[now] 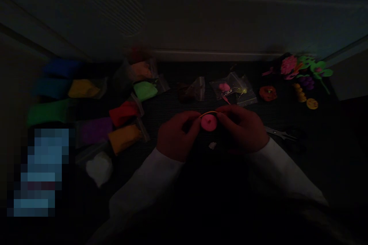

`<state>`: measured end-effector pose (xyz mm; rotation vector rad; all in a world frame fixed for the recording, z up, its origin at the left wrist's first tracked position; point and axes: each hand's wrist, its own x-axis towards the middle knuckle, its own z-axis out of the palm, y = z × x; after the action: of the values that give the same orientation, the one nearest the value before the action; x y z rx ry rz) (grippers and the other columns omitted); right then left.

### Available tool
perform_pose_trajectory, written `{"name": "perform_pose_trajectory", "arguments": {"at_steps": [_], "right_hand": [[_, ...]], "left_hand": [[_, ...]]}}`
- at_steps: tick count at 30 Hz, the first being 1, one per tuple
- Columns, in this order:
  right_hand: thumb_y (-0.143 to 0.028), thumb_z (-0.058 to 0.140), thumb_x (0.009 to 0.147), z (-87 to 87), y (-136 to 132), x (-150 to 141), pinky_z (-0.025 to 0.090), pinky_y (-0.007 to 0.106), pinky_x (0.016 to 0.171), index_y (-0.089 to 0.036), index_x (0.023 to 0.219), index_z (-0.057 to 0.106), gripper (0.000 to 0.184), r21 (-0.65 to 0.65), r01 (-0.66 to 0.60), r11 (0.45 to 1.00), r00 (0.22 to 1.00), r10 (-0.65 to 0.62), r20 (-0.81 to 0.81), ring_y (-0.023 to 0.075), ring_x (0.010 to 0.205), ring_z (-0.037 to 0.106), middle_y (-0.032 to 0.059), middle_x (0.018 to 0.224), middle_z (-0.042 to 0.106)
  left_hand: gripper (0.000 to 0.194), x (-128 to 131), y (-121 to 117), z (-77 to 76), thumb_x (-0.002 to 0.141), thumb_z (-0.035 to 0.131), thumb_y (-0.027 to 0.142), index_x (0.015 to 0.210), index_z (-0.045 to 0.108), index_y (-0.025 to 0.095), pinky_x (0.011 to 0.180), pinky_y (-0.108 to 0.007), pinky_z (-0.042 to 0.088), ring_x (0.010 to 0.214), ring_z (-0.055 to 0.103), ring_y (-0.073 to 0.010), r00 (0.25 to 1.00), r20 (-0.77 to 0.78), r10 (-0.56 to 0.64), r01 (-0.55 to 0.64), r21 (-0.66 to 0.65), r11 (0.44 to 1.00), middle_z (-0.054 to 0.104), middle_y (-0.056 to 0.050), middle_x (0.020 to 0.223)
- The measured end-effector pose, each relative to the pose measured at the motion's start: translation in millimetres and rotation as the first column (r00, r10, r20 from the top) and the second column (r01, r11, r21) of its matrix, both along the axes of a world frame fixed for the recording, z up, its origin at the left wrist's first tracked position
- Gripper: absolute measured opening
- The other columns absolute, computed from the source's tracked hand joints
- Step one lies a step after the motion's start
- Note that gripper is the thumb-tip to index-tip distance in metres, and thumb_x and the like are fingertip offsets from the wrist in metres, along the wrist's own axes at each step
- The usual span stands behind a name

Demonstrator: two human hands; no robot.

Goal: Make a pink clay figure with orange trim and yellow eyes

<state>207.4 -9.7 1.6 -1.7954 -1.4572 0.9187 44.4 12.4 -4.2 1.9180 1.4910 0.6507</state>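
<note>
Between my hands stretches a thin orange strand (209, 112), perhaps of modelling clay, bowed slightly upward in the middle. My left hand (177, 133) pinches its left end, and my right hand (244, 127) pinches the other end. Just under the strand lies a round pink clay disc (209, 123) with a small dent or knob at its centre. A small whitish scrap (212, 145) rests on the dark table nearer to me. The light is very dim, so the fingertips are hard to make out.
Several bags of coloured clay, including a purple one (97, 130) and a white one (99, 169), lie at left. Scissors (277, 133) rest beside my right hand. Behind are clear bags (234, 89), a red clay piece (267, 93) and clay flowers (289, 65). A pixelated bright shape (43, 172) is lower left.
</note>
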Motion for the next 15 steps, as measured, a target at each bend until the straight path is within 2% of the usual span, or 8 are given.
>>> {"name": "perform_pose_trajectory", "arguments": {"at_steps": [7,15], "right_hand": [[-0.029,0.053,0.074,1.0,-1.5,0.1,0.043,0.020,0.059,-0.020,0.082,0.062,0.015,0.010,-0.025,1.000,0.997,0.024,0.078,0.0085,0.065,0.059,-0.0023,0.073,0.065],[-0.029,0.054,0.073,1.8,-1.5,-0.5,0.042,0.019,0.055,-0.020,0.078,0.063,0.013,0.025,-0.040,0.999,0.988,0.035,0.148,0.0077,0.061,0.058,-0.0032,0.068,0.064]], "left_hand": [[0.018,-1.1,-2.4,-2.0,0.075,0.051,0.031,0.086,0.062,0.022,0.068,-0.020,0.045,0.069,0.058,-0.0091,0.997,-0.073,-0.012,0.017,0.072,0.997,0.065,0.003,0.080],[0.016,-0.7,-4.0,-2.7,0.075,0.051,0.031,0.085,0.061,0.024,0.068,-0.021,0.045,0.070,0.058,-0.0097,0.996,-0.083,-0.021,0.028,0.081,0.996,0.065,0.004,0.080]]}}
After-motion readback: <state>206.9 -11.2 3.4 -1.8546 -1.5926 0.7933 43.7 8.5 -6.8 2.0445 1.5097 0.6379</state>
